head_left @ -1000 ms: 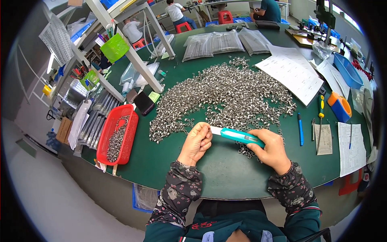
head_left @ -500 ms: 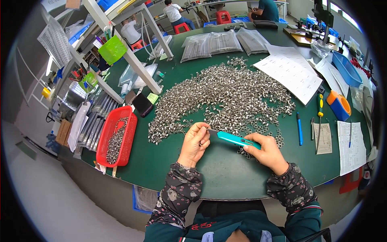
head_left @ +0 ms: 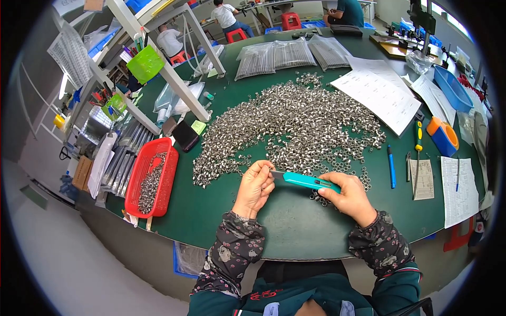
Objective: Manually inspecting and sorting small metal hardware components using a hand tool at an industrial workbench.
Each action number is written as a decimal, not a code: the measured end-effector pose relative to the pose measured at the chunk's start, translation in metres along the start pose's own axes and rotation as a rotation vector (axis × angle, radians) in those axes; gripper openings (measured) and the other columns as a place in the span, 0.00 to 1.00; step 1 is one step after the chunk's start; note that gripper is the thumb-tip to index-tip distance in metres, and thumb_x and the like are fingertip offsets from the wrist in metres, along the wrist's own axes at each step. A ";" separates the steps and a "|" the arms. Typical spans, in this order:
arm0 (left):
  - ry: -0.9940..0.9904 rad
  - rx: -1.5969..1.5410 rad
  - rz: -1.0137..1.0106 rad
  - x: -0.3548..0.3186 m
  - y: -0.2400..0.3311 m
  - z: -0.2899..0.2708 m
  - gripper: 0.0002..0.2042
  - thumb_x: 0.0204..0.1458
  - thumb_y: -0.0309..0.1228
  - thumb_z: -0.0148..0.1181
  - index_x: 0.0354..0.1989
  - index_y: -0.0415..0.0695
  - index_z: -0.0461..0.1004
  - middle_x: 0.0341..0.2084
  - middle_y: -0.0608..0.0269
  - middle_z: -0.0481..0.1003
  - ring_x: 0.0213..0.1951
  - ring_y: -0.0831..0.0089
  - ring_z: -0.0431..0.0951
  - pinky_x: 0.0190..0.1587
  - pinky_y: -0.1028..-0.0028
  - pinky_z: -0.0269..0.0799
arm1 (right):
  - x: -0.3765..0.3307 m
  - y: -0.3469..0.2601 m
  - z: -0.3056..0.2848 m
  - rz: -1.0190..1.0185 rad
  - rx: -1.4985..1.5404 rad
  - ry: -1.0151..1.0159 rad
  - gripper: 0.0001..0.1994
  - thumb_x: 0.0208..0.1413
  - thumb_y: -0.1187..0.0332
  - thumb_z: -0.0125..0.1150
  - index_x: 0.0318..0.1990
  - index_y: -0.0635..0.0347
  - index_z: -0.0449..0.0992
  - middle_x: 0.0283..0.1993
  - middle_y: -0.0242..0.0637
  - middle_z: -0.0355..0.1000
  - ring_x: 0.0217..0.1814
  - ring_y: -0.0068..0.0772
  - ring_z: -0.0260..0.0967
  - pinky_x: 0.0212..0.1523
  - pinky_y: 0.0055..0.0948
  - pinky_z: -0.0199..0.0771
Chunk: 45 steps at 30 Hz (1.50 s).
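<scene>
My right hand (head_left: 352, 199) is closed round the turquoise handle of a utility knife (head_left: 305, 180), its blade pointing left. Opposite it, my left hand (head_left: 253, 190) pinches a small metal ring between thumb and forefinger, mostly covered by the fingertips. The tip of the blade is at that ring, close to the fingers. Just beyond both hands spreads a large heap of small silvery metal rings (head_left: 300, 118) on the green table (head_left: 295, 237). A few loose rings lie beside the right hand.
On the left stands a red plastic basket (head_left: 171, 179) holding more rings, near a black phone (head_left: 185, 137). Paper sheets (head_left: 377, 95), a blue pen (head_left: 391, 167), a yellow-handled screwdriver (head_left: 418, 138) and an orange-and-blue tape dispenser (head_left: 443, 138) lie right. Bagged rods (head_left: 292, 55) sit behind the heap.
The knife and both hands stay almost in the same place; the blade has shifted very slightly toward the left fingertips. The view has moved a trifle.
</scene>
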<state>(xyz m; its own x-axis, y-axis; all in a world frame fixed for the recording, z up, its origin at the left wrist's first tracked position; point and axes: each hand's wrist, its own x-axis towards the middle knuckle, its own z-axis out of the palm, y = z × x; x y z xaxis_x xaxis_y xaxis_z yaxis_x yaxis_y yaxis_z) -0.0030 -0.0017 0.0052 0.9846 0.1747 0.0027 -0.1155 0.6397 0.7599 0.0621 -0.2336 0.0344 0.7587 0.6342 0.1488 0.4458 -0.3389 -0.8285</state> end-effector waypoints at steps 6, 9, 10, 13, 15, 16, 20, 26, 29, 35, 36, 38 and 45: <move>0.039 -0.010 -0.037 -0.001 0.000 0.002 0.06 0.55 0.29 0.50 0.36 0.39 0.69 0.21 0.68 0.67 0.16 0.88 0.55 0.14 0.88 0.48 | -0.003 -0.001 0.002 -0.140 -0.183 0.175 0.12 0.43 0.63 0.60 0.37 0.54 0.75 0.28 0.38 0.70 0.28 0.43 0.68 0.29 0.37 0.67; 0.026 -0.007 -0.041 -0.001 0.000 0.000 0.07 0.55 0.29 0.50 0.36 0.39 0.69 0.21 0.68 0.67 0.16 0.88 0.55 0.14 0.88 0.48 | -0.003 -0.004 0.001 -0.177 -0.236 0.209 0.12 0.42 0.63 0.61 0.37 0.54 0.74 0.25 0.37 0.68 0.26 0.43 0.67 0.27 0.37 0.66; 0.026 -0.008 -0.041 -0.001 0.000 0.000 0.07 0.55 0.29 0.50 0.36 0.39 0.69 0.21 0.68 0.67 0.16 0.88 0.55 0.14 0.88 0.48 | -0.003 -0.004 0.001 -0.196 -0.253 0.227 0.12 0.42 0.64 0.61 0.37 0.54 0.74 0.24 0.37 0.67 0.26 0.42 0.67 0.26 0.36 0.65; 0.020 -0.009 -0.042 -0.001 0.000 0.000 0.07 0.55 0.30 0.50 0.35 0.39 0.70 0.21 0.68 0.67 0.16 0.88 0.55 0.14 0.88 0.47 | -0.003 -0.005 0.000 -0.244 -0.299 0.266 0.12 0.41 0.65 0.62 0.36 0.54 0.73 0.23 0.36 0.65 0.26 0.40 0.66 0.25 0.35 0.65; 0.051 0.002 -0.068 -0.001 0.000 0.001 0.07 0.55 0.30 0.50 0.35 0.39 0.70 0.21 0.68 0.67 0.15 0.88 0.55 0.14 0.88 0.47 | -0.003 -0.006 -0.001 -0.273 -0.329 0.285 0.13 0.40 0.65 0.62 0.36 0.54 0.73 0.23 0.36 0.65 0.25 0.39 0.65 0.24 0.34 0.64; 0.052 0.002 -0.067 -0.001 0.000 0.001 0.07 0.55 0.30 0.50 0.35 0.39 0.70 0.21 0.68 0.67 0.15 0.88 0.55 0.14 0.88 0.47 | -0.002 -0.007 -0.001 -0.303 -0.353 0.308 0.13 0.39 0.67 0.63 0.36 0.54 0.73 0.23 0.35 0.64 0.25 0.38 0.65 0.24 0.34 0.64; 0.079 -0.007 -0.093 0.000 0.000 0.001 0.08 0.55 0.31 0.50 0.34 0.39 0.69 0.21 0.68 0.66 0.16 0.88 0.55 0.13 0.88 0.47 | 0.001 -0.008 -0.002 -0.414 -0.440 0.374 0.14 0.36 0.70 0.64 0.35 0.56 0.72 0.23 0.34 0.63 0.26 0.36 0.63 0.25 0.33 0.63; 0.213 -0.048 -0.032 0.000 0.008 -0.002 0.09 0.56 0.34 0.49 0.34 0.39 0.68 0.21 0.69 0.64 0.16 0.87 0.55 0.13 0.88 0.48 | -0.003 -0.016 -0.003 -0.446 -0.389 0.427 0.15 0.35 0.72 0.63 0.36 0.56 0.72 0.24 0.34 0.63 0.26 0.37 0.62 0.25 0.33 0.63; 0.222 -0.071 0.005 0.001 0.012 -0.004 0.09 0.56 0.34 0.48 0.34 0.39 0.67 0.22 0.68 0.63 0.16 0.87 0.56 0.13 0.87 0.48 | -0.007 -0.015 -0.002 -0.534 -0.507 0.143 0.16 0.35 0.74 0.63 0.37 0.56 0.71 0.24 0.35 0.62 0.26 0.37 0.62 0.25 0.33 0.63; 0.294 -0.123 0.091 0.000 0.018 -0.012 0.10 0.56 0.34 0.49 0.35 0.38 0.66 0.22 0.67 0.63 0.16 0.86 0.56 0.13 0.86 0.49 | -0.009 -0.022 -0.004 -0.464 -0.384 0.333 0.13 0.37 0.72 0.61 0.35 0.56 0.71 0.23 0.33 0.61 0.27 0.34 0.63 0.24 0.32 0.64; 0.290 -0.126 0.093 0.002 0.019 -0.011 0.09 0.56 0.33 0.48 0.36 0.38 0.66 0.22 0.67 0.64 0.15 0.86 0.56 0.13 0.86 0.50 | -0.009 -0.018 -0.003 -0.485 -0.497 0.201 0.14 0.37 0.72 0.61 0.36 0.56 0.72 0.23 0.33 0.62 0.27 0.35 0.64 0.24 0.32 0.64; 0.302 -0.129 0.086 0.001 0.019 -0.010 0.09 0.56 0.32 0.47 0.36 0.38 0.66 0.22 0.67 0.63 0.16 0.85 0.56 0.13 0.86 0.49 | -0.011 -0.011 0.004 -0.488 -0.575 0.051 0.15 0.37 0.72 0.62 0.37 0.57 0.71 0.24 0.35 0.63 0.26 0.37 0.63 0.24 0.33 0.64; 0.242 -0.113 0.067 0.002 0.015 -0.011 0.07 0.56 0.30 0.47 0.38 0.39 0.65 0.25 0.64 0.64 0.16 0.84 0.56 0.13 0.85 0.49 | -0.007 -0.014 0.001 -0.354 -0.327 0.308 0.15 0.37 0.70 0.63 0.36 0.58 0.71 0.23 0.37 0.64 0.26 0.40 0.65 0.24 0.35 0.63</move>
<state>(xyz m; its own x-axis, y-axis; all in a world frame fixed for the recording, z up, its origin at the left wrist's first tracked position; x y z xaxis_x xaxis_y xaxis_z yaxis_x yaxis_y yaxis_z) -0.0045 0.0164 0.0094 0.9158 0.3846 -0.1154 -0.2066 0.6978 0.6858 0.0503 -0.2324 0.0450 0.6182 0.5326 0.5781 0.7844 -0.3713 -0.4968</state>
